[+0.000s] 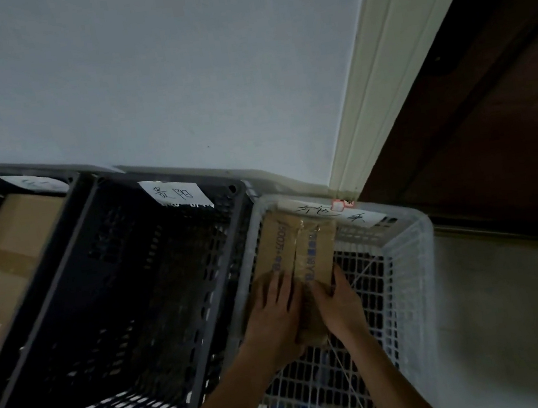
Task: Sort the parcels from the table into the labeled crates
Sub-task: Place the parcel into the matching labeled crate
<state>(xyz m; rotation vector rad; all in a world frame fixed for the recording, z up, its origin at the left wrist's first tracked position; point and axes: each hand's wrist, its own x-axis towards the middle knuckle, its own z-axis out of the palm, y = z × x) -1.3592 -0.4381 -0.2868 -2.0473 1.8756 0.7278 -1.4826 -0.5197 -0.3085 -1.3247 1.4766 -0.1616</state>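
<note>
Lower centre of the frame: we are holding the parcel (297, 255) between both hands inside the white crate (409, 253). Our left hand (272, 314) is lying spread on its near top face; our right hand (338, 301) is wrapping its right edge, apparently gripping, though blur hides the fingertips. The long axis is running away from us toward the handwritten label (341, 214). Farther left, the dark crate (65, 287) is standing alongside.
</note>
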